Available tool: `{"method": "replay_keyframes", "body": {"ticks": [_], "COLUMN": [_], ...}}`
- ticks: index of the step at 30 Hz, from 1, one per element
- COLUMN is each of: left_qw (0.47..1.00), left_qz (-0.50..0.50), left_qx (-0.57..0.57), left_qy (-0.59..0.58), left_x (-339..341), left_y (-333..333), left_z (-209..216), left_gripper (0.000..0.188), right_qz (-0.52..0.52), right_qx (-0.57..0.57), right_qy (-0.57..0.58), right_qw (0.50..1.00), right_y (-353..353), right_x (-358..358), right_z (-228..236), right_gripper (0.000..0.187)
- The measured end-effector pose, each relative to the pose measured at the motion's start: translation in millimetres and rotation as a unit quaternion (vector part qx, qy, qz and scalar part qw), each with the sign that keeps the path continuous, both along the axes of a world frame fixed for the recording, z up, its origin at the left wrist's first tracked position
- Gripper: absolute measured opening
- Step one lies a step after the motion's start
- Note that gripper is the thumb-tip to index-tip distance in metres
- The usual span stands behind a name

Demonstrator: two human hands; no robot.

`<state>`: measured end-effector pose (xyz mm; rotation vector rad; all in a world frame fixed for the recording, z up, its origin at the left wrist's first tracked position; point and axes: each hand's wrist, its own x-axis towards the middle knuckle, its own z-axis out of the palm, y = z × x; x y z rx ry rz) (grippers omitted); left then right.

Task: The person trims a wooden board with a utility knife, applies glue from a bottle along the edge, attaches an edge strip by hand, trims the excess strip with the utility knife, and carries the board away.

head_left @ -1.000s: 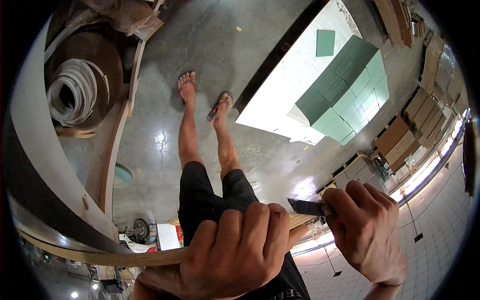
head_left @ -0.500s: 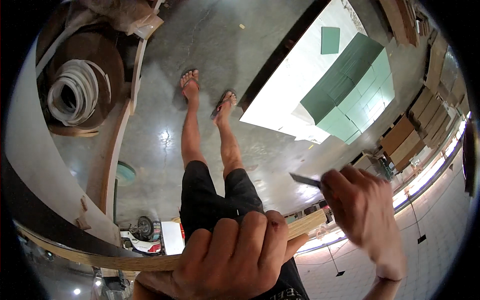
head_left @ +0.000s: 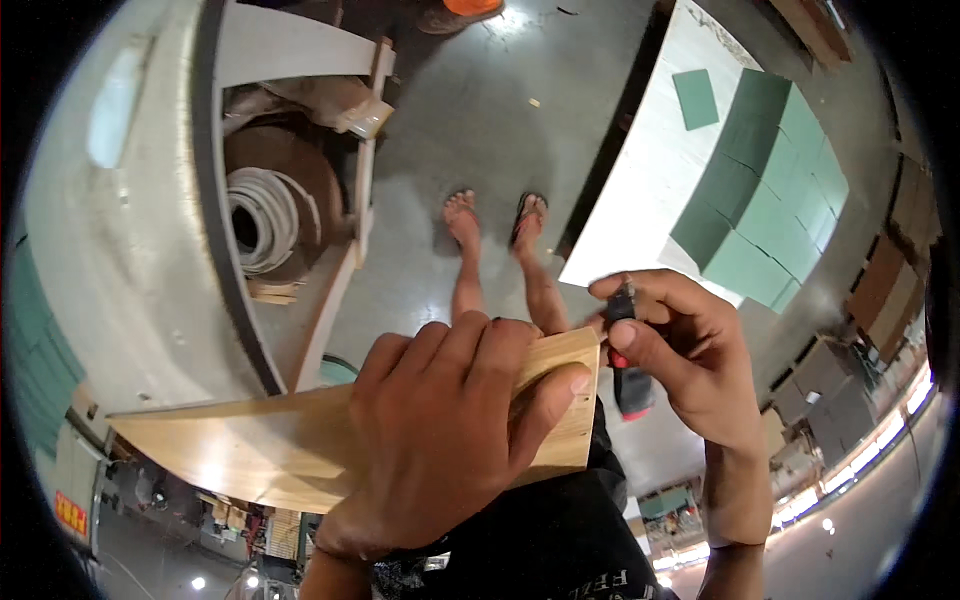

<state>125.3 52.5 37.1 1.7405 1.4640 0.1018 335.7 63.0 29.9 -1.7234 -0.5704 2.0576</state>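
My left hand [head_left: 435, 420] lies over a pale wooden board [head_left: 270, 445], its fingers wrapped over the far edge and its thumb on the face near the right end. The board reaches out to the left and tapers there. Just off its right end, my right hand [head_left: 695, 360] pinches a black and red utility knife [head_left: 632, 388] between thumb and fingers. The knife stands roughly upright in the picture beside the board's end edge. Its blade is hard to make out, and I cannot tell whether it touches the wood.
Left of me is a pale-topped bench [head_left: 110, 250] with a dark edge. A white coil [head_left: 265, 220] sits on the shelf beyond it. At the far right, a white-topped table [head_left: 640, 180] bears stacked green boxes [head_left: 775, 190]. Another person's shoe [head_left: 455, 18] shows at the top.
The board has turned so that its broad face shows. My right hand has come left and closer to its end, and the knife has gone from pointing left to nearly upright.
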Motion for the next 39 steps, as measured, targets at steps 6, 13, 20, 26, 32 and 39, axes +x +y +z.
{"method": "replay_keyframes", "body": {"ticks": [6, 13, 20, 26, 32, 39], "left_qw": [0.994, 0.99, 0.988, 0.986, 0.989, 0.985], "left_qz": [0.029, 0.066, 0.042, 0.042, 0.04, 0.058], "left_qx": [-0.021, -0.012, -0.026, -0.07, -0.076, -0.105], "left_qy": [0.099, 0.123, 0.146, 0.147, 0.117, 0.121], "left_x": [20, 23, 31, 27, 16, 22], "left_y": [2, -2, 7, 4, 3, 3], "left_z": [13, 11, 16, 16, 15, 15], "left_gripper": [0.042, 0.042, 0.033, 0.033, 0.037, 0.039], "right_qz": [0.192, 0.269, 0.22, 0.172, 0.191, 0.114], "right_qx": [0.102, 0.254, 0.205, 0.206, 0.212, 0.183], "right_qy": [-0.015, -0.028, 0.038, 0.095, 0.05, 0.088], "right_qw": [0.976, 0.929, 0.953, 0.959, 0.957, 0.972], "right_y": [24, 32, 26, 25, 14, 4], "right_x": [8, 13, 16, 23, 16, 17], "right_z": [-3, -1, -15, -23, -17, -33], "right_gripper": [0.023, 0.02, 0.02, 0.02, 0.022, 0.019]}}
